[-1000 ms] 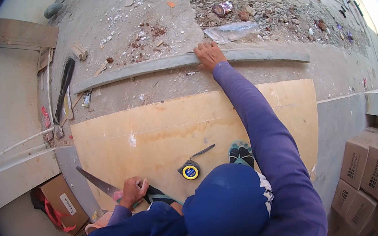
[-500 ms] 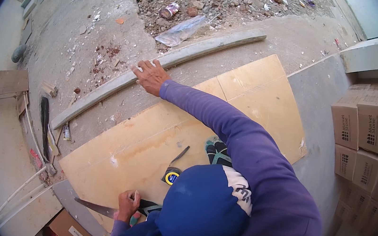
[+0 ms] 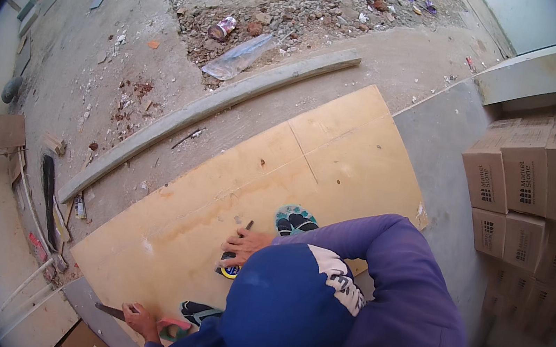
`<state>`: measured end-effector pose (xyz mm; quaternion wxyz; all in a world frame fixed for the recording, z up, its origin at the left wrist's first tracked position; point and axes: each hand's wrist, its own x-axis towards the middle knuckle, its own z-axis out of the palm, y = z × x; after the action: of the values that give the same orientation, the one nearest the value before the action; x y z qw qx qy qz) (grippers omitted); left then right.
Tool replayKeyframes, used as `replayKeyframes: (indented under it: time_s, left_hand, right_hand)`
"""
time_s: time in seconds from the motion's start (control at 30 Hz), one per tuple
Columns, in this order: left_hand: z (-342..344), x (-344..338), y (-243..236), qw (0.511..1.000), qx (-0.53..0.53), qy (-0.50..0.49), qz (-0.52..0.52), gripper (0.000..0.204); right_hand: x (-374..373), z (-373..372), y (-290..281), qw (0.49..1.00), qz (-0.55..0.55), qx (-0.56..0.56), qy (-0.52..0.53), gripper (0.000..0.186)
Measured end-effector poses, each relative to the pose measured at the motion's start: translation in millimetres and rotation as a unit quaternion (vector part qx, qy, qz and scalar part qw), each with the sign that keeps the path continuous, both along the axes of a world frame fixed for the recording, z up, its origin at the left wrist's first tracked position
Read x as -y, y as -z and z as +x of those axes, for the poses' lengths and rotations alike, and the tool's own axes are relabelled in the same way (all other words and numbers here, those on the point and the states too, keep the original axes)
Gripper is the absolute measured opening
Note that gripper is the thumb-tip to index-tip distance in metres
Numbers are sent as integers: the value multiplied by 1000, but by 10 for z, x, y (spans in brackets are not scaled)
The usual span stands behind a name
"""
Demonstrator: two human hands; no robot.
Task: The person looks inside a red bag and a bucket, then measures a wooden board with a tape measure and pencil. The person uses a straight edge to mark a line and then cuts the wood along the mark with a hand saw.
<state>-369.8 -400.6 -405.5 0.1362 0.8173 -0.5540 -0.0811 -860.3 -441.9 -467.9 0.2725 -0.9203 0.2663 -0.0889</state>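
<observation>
My left hand (image 3: 140,322), low on the left, is closed on a handsaw near its pink-and-green handle (image 3: 173,329). The dark saw blade (image 3: 109,310) points left over the edge of a yellowish plywood sheet (image 3: 197,201). My right hand (image 3: 248,248) bends back over a yellow-and-black tape measure (image 3: 230,271) lying on the sheet, its fingers curled around it and partly hiding it. From under those fingers sticks the tip of a slim dark piece (image 3: 249,224). Pencil-like lines and a straight dark line cross the plywood. My blue head covering hides part of the right wrist.
A long grey beam (image 3: 232,94) lies beyond the plywood. Behind it are a clear plastic bag (image 3: 239,58) and rubble (image 3: 313,16). Cardboard boxes (image 3: 527,171) are stacked at right. My sandalled feet (image 3: 295,221) rest on the sheet. Tools (image 3: 50,200) lie at left.
My right hand has left the grey beam and come back toward me onto the tape measure. My left hand and the saw have shifted left and slightly down in view. The whole view has shifted slightly.
</observation>
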Motion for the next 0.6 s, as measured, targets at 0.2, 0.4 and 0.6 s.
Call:
replayKeyframes:
  time_s: [0.2,0.4,0.6]
  left_hand:
    - [176,-321,-42,990,48,-131,10,17]
    - [80,-436,26,955,93,-274,70,55]
    - [149,-732,7,942,49,-327,58,69]
  right_hand:
    - [150,194,-229,998,34,-1,-46,63]
    - [409,220,-565,990,83,-14,-116,78]
    - [1338,255,-1341,987,42,-50,-144,74]
